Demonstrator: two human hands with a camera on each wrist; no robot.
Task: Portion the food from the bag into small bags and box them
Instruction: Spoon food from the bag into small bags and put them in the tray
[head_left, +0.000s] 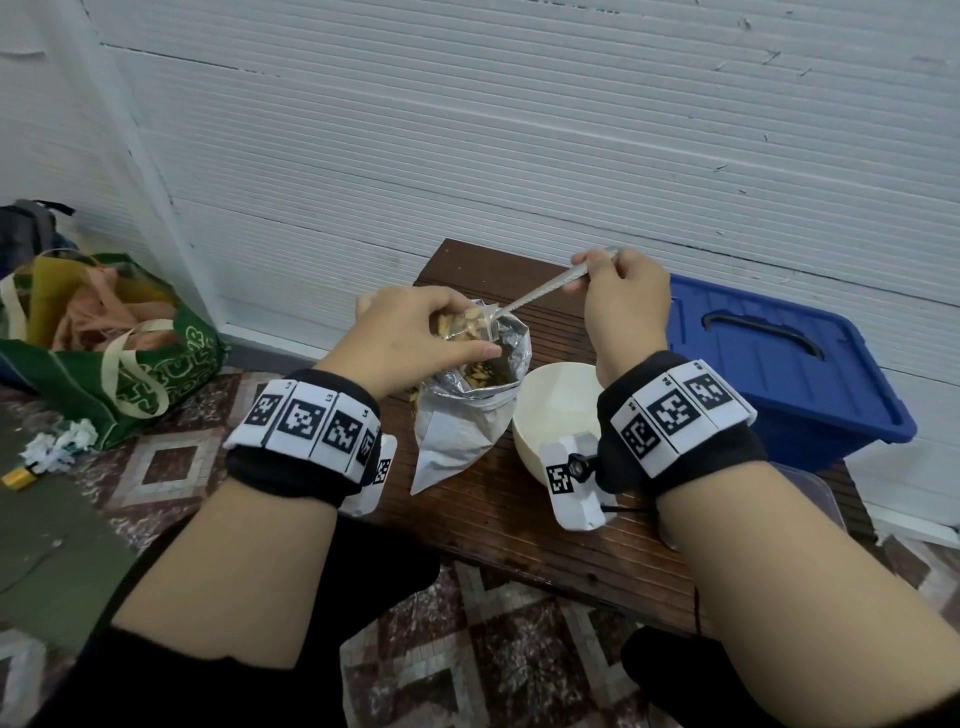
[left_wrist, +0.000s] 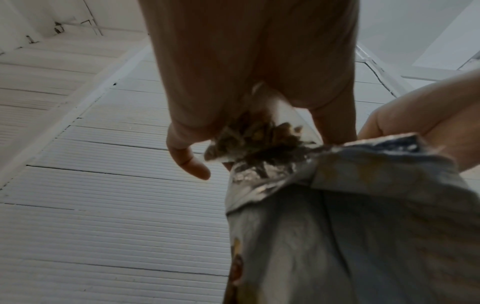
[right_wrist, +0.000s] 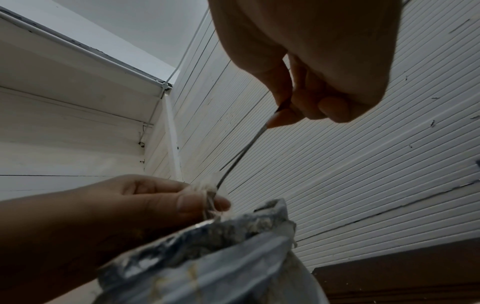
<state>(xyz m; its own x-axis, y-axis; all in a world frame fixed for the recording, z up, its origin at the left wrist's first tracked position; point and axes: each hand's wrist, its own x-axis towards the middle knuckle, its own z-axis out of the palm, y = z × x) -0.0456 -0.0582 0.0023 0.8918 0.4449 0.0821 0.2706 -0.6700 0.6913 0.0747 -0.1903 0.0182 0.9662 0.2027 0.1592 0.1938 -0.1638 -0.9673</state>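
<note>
A silver foil food bag (head_left: 462, 415) stands open on the brown wooden bench (head_left: 519, 519), with nuts visible inside. Directly over its mouth my left hand (head_left: 415, 332) pinches a small clear bag (head_left: 467, 325) partly filled with nuts. My right hand (head_left: 618, 296) grips the handle of a metal spoon (head_left: 540, 295), whose bowl dips into the small bag. The left wrist view shows the small bag (left_wrist: 259, 139) bunched under my fingers above the foil bag (left_wrist: 350, 226). In the right wrist view the spoon (right_wrist: 241, 152) slants down to the left hand (right_wrist: 161, 201).
A white bowl (head_left: 556, 410) sits on the bench just right of the foil bag. A blue lidded plastic box (head_left: 789, 364) stands at the right by the white wall. A green tote bag (head_left: 114, 353) lies on the floor at the left.
</note>
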